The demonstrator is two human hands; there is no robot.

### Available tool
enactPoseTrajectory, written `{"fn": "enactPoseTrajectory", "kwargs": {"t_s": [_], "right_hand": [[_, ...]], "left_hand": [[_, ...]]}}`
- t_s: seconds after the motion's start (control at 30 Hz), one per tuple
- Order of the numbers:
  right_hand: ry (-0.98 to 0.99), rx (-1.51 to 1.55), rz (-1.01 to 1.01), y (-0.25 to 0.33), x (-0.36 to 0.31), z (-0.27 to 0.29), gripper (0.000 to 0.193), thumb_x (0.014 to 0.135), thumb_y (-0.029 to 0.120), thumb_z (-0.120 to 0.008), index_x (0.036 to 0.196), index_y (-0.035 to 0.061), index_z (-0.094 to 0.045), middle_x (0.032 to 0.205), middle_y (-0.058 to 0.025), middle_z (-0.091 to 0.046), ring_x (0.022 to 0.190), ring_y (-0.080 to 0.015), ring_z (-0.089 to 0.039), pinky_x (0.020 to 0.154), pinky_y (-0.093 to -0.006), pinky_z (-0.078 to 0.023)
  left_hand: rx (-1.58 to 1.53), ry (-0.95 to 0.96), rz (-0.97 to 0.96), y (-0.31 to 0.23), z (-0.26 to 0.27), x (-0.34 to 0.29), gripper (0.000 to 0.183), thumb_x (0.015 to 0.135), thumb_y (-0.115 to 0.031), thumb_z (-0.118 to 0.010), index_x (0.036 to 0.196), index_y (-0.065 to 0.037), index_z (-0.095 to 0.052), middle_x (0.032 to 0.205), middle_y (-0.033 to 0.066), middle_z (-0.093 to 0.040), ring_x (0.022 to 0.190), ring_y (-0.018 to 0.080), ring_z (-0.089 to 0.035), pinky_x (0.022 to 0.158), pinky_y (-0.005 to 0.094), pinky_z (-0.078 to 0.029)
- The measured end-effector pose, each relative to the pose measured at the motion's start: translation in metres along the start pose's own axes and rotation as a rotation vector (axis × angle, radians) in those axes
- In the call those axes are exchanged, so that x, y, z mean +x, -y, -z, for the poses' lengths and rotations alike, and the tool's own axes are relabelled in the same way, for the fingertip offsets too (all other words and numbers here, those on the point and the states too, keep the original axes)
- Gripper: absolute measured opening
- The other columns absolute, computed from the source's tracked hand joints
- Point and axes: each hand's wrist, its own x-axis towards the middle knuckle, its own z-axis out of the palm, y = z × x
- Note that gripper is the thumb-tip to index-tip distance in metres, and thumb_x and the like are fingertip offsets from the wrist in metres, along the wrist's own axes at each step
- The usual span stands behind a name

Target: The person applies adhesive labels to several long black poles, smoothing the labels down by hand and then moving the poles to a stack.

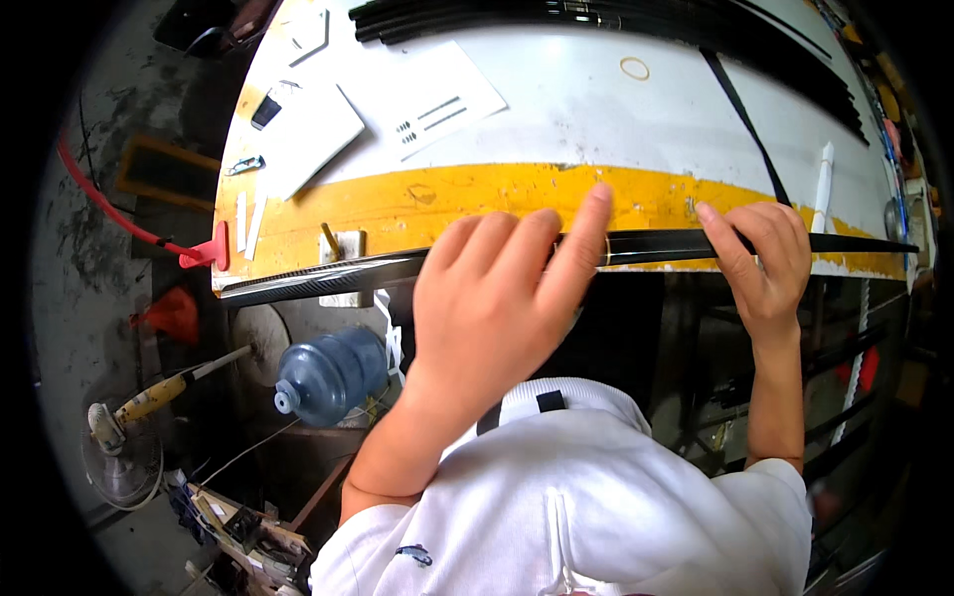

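A long thin black rod (328, 275) lies along the front edge of a white and yellow workbench (457, 199), tapering toward the right. My left hand (497, 298) is over the rod's middle, fingers curled around it with the index finger stretched up onto the yellow strip. My right hand (760, 258) grips the rod further right, fingers wrapped over its top. A thin gold ring marks the rod between the two hands.
White paper sheets (417, 99) lie at the bench's back left, a bundle of black rods (596, 20) along the far edge, a rubber band (634, 68) and a black strip (745, 119) on the white surface. Below left are a blue water bottle (333, 372), a fan and clutter on the floor.
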Motion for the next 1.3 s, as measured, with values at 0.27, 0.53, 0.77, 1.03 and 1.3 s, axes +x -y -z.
{"fn": "enactPoseTrajectory", "kwargs": {"t_s": [0.27, 0.53, 0.77, 1.03, 1.3], "right_hand": [[0.021, 0.193, -0.366, -0.017, -0.072, 0.002, 0.051, 0.059, -0.013, -0.071, 0.107, 0.0027, -0.064, 0.099, -0.0114, -0.063, 0.093, -0.0291, -0.06, 0.086, -0.0396, -0.045], [-0.004, 0.252, -0.347, -0.01, -0.079, -0.025, 0.039, 0.069, -0.01, -0.072, 0.104, 0.0033, -0.062, 0.102, -0.0103, -0.064, 0.098, -0.0269, -0.06, 0.088, -0.0382, -0.046], [0.045, 0.239, -0.354, -0.008, -0.076, -0.042, 0.036, 0.068, -0.008, -0.074, 0.1, 0.0049, -0.065, 0.1, -0.009, -0.064, 0.097, -0.0278, -0.059, 0.087, -0.0365, -0.047], [0.064, 0.17, -0.331, -0.004, -0.071, -0.046, 0.04, 0.068, -0.009, -0.074, 0.105, 0.004, -0.066, 0.103, -0.0088, -0.064, 0.099, -0.0271, -0.059, 0.088, -0.0377, -0.047], [0.113, 0.192, -0.382, 0.001, -0.093, -0.052, 0.034, 0.077, -0.008, -0.069, 0.109, 0.0021, -0.065, 0.108, -0.01, -0.064, 0.102, -0.0271, -0.059, 0.092, -0.039, -0.046]], "left_hand": [[0.111, -0.046, 0.039, 0.043, -0.001, -0.052, 0.041, 0.08, -0.034, -0.068, 0.115, -0.012, -0.065, 0.087, 0.0038, -0.062, 0.082, 0.0226, -0.058, 0.075, 0.0357, -0.042], [0.149, -0.005, 0.062, 0.062, -0.009, -0.063, 0.039, 0.078, -0.022, -0.07, 0.115, -0.011, -0.063, 0.097, 0.0075, -0.062, 0.091, 0.0281, -0.057, 0.086, 0.0397, -0.041], [0.136, 0.009, 0.094, 0.072, -0.018, -0.06, 0.038, 0.078, -0.016, -0.07, 0.115, -0.011, -0.062, 0.102, 0.0074, -0.063, 0.102, 0.028, -0.058, 0.101, 0.0441, -0.04], [0.168, -0.044, 0.11, 0.079, -0.024, -0.061, 0.037, 0.078, -0.017, -0.071, 0.114, -0.012, -0.063, 0.108, 0.0065, -0.065, 0.107, 0.0266, -0.058, 0.101, 0.0438, -0.04], [0.105, -0.053, 0.074, 0.094, -0.04, -0.07, 0.043, 0.076, -0.017, -0.07, 0.117, -0.011, -0.06, 0.109, 0.0059, -0.062, 0.107, 0.027, -0.057, 0.096, 0.041, -0.043]]}}
